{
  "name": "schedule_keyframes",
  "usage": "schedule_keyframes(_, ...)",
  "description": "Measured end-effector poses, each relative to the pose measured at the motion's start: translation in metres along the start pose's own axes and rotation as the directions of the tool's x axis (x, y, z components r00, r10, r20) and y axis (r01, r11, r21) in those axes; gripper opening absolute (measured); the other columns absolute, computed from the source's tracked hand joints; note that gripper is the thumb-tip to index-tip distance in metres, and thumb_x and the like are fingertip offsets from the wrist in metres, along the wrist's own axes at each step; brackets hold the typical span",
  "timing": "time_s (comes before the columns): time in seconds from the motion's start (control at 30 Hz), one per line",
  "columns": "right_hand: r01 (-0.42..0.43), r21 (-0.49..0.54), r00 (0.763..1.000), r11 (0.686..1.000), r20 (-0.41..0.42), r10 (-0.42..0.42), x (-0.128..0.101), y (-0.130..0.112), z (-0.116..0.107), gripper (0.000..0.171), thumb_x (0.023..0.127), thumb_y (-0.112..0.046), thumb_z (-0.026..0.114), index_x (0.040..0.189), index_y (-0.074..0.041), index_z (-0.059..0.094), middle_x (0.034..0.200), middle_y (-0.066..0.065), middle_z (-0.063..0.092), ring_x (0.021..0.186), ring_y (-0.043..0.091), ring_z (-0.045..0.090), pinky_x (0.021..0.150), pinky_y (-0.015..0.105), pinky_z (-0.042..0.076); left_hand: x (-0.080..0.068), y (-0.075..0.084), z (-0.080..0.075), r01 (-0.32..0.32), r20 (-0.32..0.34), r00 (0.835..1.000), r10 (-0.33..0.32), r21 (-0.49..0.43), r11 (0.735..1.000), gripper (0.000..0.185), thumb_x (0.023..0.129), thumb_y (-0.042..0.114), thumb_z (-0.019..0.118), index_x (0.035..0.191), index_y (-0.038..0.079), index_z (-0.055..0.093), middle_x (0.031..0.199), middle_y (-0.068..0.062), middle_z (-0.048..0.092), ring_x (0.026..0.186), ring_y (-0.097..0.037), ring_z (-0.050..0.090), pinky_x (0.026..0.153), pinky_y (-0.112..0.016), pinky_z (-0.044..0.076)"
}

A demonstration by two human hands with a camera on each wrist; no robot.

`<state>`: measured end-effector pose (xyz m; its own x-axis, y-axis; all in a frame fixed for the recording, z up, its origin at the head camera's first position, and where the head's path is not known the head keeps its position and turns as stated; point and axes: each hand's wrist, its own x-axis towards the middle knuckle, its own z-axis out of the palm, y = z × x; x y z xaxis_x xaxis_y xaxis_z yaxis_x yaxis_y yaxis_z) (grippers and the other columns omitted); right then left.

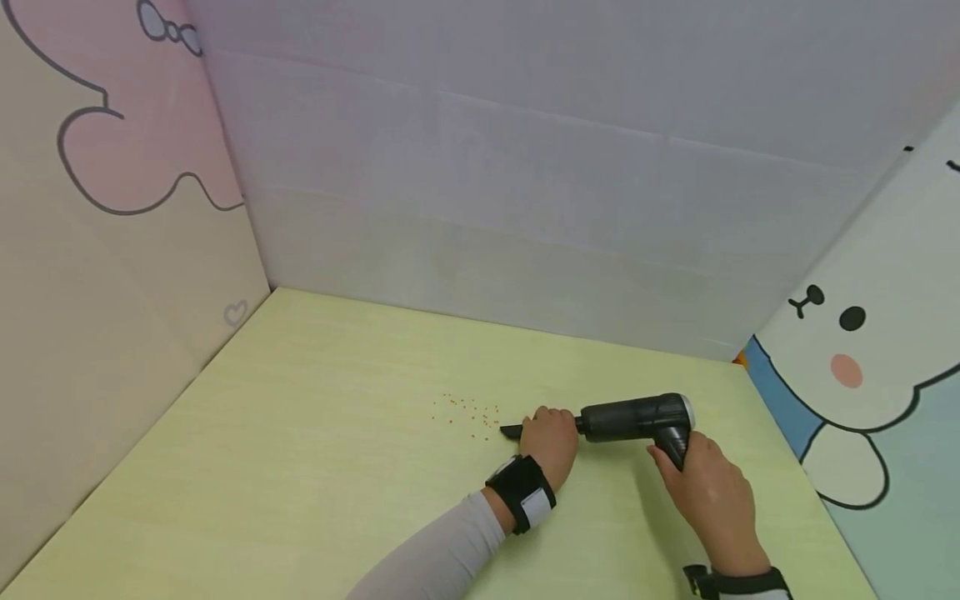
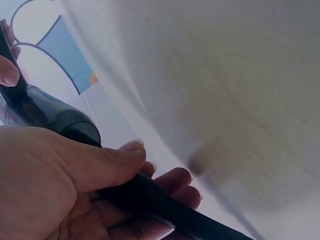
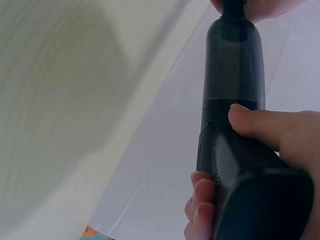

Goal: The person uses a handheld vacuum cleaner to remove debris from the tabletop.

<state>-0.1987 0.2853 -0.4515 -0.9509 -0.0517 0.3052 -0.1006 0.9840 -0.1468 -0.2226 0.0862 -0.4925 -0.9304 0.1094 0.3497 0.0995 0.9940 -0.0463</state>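
Observation:
A black handheld vacuum cleaner [image 1: 626, 418] is held over the table by both hands. The right hand [image 1: 716, 500] grips its angled handle at the right end; in the right wrist view the thumb lies along the body [image 3: 232, 75]. At the other end, the left hand [image 1: 551, 442] holds the narrow flat nozzle [image 1: 512, 432], whose tip sticks out to the left past the fingers. In the left wrist view, thumb and fingers wrap the nozzle [image 2: 145, 197]. Small orange-red crumbs [image 1: 486, 422] lie scattered on the tabletop just beyond and left of the tip.
The pale yellow table [image 1: 300, 467] meets a plain light back wall [image 1: 487, 208]. Panels with cartoon drawings stand along the left [image 1: 127, 275] and right [image 1: 885, 442] sides. Each wrist wears a black strap [image 1: 517, 487].

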Motion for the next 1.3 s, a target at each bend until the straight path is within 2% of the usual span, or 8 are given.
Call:
schedule_keyframes(0.17,-0.013,0.003,1.000,1.000,-0.024,0.013,0.001,-0.001,-0.001,0.053,0.089,-0.034,0.077,0.094,0.013,0.053,0.067,0.016,0.052,0.048,0.024,0.047,0.040,0.037,0.036,0.006,0.000,0.004,-0.022,0.000,1.000,0.022,-0.031,0.999,0.016,0.096,0.032,0.069,0.091,0.017,0.071,0.083,0.003,0.070,0.079,-0.013,0.064,0.072,-0.027,0.054)
schedule_keyframes(0.37,-0.033,0.011,0.998,0.999,-0.045,0.033,0.005,-0.003,0.002,0.052,0.090,-0.034,0.077,0.088,0.012,0.052,0.065,0.015,0.050,0.046,0.025,0.047,0.039,0.037,0.035,0.017,0.000,0.011,-0.039,0.012,0.999,0.039,-0.060,0.997,0.015,0.097,0.031,0.069,0.097,0.016,0.072,0.089,0.002,0.072,0.087,-0.013,0.065,0.079,-0.029,0.055)
schedule_keyframes(0.5,-0.042,0.019,0.999,0.999,-0.031,0.043,0.010,-0.005,0.003,0.052,0.092,-0.035,0.075,0.090,0.013,0.053,0.067,0.016,0.050,0.047,0.026,0.048,0.040,0.038,0.037,0.024,-0.001,0.017,-0.033,-0.011,0.999,0.032,-0.054,0.998,0.015,0.097,0.031,0.068,0.098,0.017,0.072,0.090,0.002,0.072,0.088,-0.013,0.066,0.080,-0.030,0.055)
schedule_keyframes(0.67,-0.065,0.018,0.998,0.998,0.001,0.065,0.014,-0.007,0.003,0.054,0.093,-0.035,0.073,0.094,0.015,0.053,0.068,0.016,0.050,0.049,0.025,0.048,0.041,0.036,0.036,0.027,-0.004,0.016,-0.040,-0.038,0.999,0.038,-0.035,0.999,0.016,0.097,0.033,0.068,0.097,0.017,0.072,0.089,0.003,0.072,0.086,-0.013,0.066,0.079,-0.029,0.055)
schedule_keyframes(1.1,-0.036,0.032,0.999,0.999,-0.023,0.037,0.020,-0.010,0.007,0.052,0.092,-0.034,0.074,0.093,0.014,0.055,0.069,0.018,0.052,0.048,0.025,0.049,0.040,0.038,0.038,0.034,-0.008,0.023,-0.021,0.007,1.000,0.022,-0.077,0.997,0.017,0.099,0.031,0.065,0.104,0.016,0.072,0.095,0.001,0.073,0.093,-0.015,0.067,0.086,-0.031,0.055)
schedule_keyframes(1.3,-0.018,0.033,0.999,0.999,-0.040,0.020,0.022,-0.010,0.008,0.051,0.092,-0.033,0.075,0.092,0.014,0.055,0.069,0.017,0.053,0.047,0.025,0.049,0.040,0.037,0.039,0.035,-0.009,0.021,-0.001,0.027,1.000,0.003,-0.102,0.995,0.015,0.098,0.029,0.067,0.103,0.016,0.073,0.095,0.001,0.073,0.094,-0.015,0.067,0.085,-0.032,0.055)
